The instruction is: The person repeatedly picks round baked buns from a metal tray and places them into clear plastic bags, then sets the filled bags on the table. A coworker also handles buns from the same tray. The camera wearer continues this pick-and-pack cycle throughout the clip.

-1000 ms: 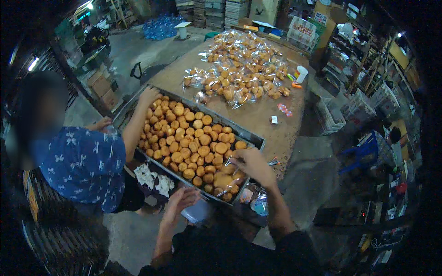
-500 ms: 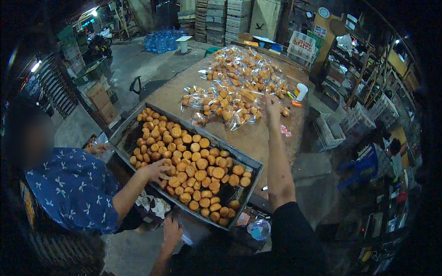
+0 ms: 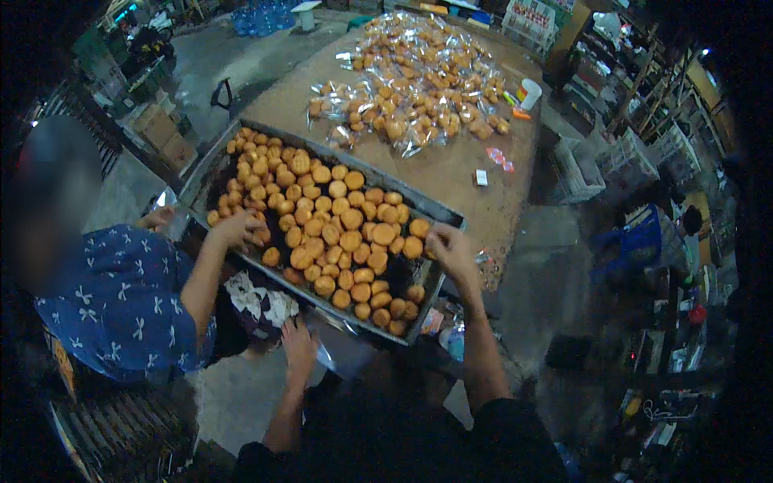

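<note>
A dark metal tray [image 3: 341, 171] holds many small round golden-brown buns [image 3: 351, 219]. At its right end my right hand [image 3: 452, 253] reaches over the rim, fingers curled closed against a round bun [image 3: 414, 246]; the hand partly hides the grip. My left hand [image 3: 299, 346] is low, beyond the tray's near side. Its fingers are closed at the edge of a clear plastic bag [image 3: 342, 354], which hangs beside it and is hard to see. Past the tray lies a heap of filled clear bags [image 3: 419, 88] of buns.
On the left, a person in a blue patterned shirt [image 3: 121, 298] has a hand [image 3: 237, 229] at the buns. The brown table [image 3: 282, 101] also bears a white tub [image 3: 528, 94], an orange marker [image 3: 522, 114] and a small white box [image 3: 481, 177]. Plastic crates [image 3: 576, 169] stand right.
My right hand has come back from the bagged heap to the tray's right end. A small white box now shows on the table. The co-worker's hand has shifted left. The view has tilted down.
</note>
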A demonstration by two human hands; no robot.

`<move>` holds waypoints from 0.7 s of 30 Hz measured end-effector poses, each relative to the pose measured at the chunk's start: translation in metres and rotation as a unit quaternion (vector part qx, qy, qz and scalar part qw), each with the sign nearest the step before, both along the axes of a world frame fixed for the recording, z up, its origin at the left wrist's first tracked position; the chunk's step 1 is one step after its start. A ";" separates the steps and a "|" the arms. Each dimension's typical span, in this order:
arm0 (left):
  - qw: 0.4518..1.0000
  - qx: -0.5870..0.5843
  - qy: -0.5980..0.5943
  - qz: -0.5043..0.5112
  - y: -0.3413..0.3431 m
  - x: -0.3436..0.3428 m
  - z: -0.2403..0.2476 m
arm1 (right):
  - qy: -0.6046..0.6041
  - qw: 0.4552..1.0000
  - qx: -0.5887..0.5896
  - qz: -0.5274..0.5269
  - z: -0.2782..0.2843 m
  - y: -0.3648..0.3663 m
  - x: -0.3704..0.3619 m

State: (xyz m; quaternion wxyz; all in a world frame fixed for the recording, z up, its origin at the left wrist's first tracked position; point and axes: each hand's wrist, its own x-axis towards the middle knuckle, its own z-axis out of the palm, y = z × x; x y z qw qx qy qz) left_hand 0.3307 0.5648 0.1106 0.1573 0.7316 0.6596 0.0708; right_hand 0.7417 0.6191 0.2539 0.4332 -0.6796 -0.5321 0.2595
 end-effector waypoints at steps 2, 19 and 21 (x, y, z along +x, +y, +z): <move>1.000 -0.014 -0.024 -0.001 0.006 -0.003 -0.001 | -0.082 0.995 -0.041 0.043 -0.020 -0.025 -0.021; 0.993 -0.072 -0.057 0.072 0.017 0.001 0.021 | -0.541 0.820 -0.118 0.145 -0.047 -0.038 -0.041; 0.999 0.036 0.009 0.003 0.010 0.000 0.018 | -0.534 0.801 -0.154 0.223 -0.064 -0.054 -0.060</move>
